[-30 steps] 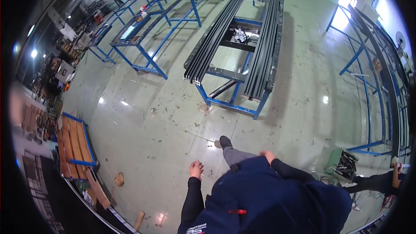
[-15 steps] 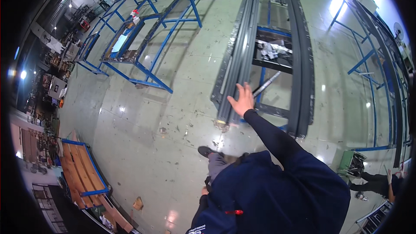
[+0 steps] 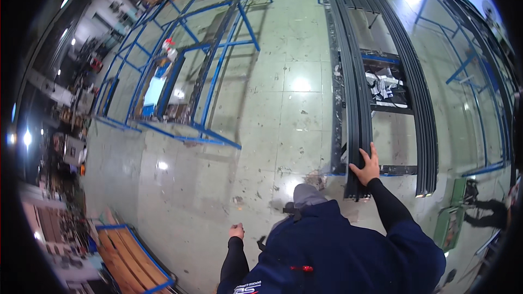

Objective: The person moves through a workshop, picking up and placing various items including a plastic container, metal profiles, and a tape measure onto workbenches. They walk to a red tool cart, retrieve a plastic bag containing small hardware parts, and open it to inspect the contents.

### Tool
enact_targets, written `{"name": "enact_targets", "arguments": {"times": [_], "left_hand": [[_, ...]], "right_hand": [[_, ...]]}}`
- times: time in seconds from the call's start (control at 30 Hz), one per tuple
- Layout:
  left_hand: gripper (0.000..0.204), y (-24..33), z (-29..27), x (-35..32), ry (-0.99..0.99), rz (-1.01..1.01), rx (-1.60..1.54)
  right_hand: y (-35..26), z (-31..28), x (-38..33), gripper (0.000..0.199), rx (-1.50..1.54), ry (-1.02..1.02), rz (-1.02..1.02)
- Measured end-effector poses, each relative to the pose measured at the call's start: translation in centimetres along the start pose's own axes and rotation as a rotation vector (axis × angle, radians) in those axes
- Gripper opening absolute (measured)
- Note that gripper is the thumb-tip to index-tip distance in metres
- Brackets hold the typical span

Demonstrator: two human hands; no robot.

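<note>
My right hand [image 3: 368,166] rests with spread fingers on the near end of long dark grey metal profiles [image 3: 353,103]. The thumb lies across them and the fingers point away from me; it is not wrapped round any of them. These profiles lie lengthwise along the left side of a blue-framed rack. More dark profiles [image 3: 422,114] run along its right side. Away from the rack, low over the floor on my left, hangs my left hand [image 3: 237,231]. Its fingers are curled in, and nothing shows in them.
Crumpled white and black wrapping [image 3: 387,88] lies on the rack's crosspiece. A blue frame stand [image 3: 218,140] with a spray bottle [image 3: 170,50] is at left. Near left sits a wooden-slatted blue-edged frame [image 3: 128,256]; at right, a green box [image 3: 449,226] and another person's dark-clothed legs [image 3: 487,214].
My right hand has come down onto the near ends of the profiles. My left hand has swung out from beside my body. The rack now appears further right in view.
</note>
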State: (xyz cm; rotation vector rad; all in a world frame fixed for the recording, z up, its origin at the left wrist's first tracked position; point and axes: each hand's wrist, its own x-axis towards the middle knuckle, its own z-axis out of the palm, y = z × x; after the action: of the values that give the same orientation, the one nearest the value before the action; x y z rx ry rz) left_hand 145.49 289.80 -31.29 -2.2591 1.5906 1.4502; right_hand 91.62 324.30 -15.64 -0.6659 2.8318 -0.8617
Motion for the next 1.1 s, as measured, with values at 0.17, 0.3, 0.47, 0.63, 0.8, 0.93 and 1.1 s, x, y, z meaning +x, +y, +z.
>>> {"name": "enact_targets", "arguments": {"times": [0.17,0.3,0.47,0.63,0.8,0.93,1.1], "left_hand": [[0.030,16.1,1.3,6.6,-0.120,0.076,-0.171],[0.036,23.8,7.5,10.1,-0.351,0.126,0.006],[0.043,32.6,15.7,12.5,-0.609,0.234,0.254],[0.035,43.8,20.3,17.5,-0.547,0.573,0.598],[0.045,56.3,25.8,21.9,-0.556,0.447,0.388],[0.039,64.1,28.8,24.9,-0.611,0.496,0.368],[0.041,72.2,31.8,25.3,-0.728,0.286,0.243]], "right_hand": [[-0.7,-0.6,1.4,0.075,-0.175,-0.024,0.009],[-2.5,0.7,3.6,0.070,-0.384,-0.015,0.118],[-3.8,3.2,7.4,0.065,-0.331,0.060,0.276],[-5.2,5.7,15.7,0.066,-0.359,0.153,0.408],[-5.9,7.0,27.7,0.075,-0.346,0.195,0.521],[-6.3,8.1,35.9,0.080,-0.368,0.241,0.367],[-4.4,7.7,45.7,0.082,-0.405,0.188,0.326]]}}
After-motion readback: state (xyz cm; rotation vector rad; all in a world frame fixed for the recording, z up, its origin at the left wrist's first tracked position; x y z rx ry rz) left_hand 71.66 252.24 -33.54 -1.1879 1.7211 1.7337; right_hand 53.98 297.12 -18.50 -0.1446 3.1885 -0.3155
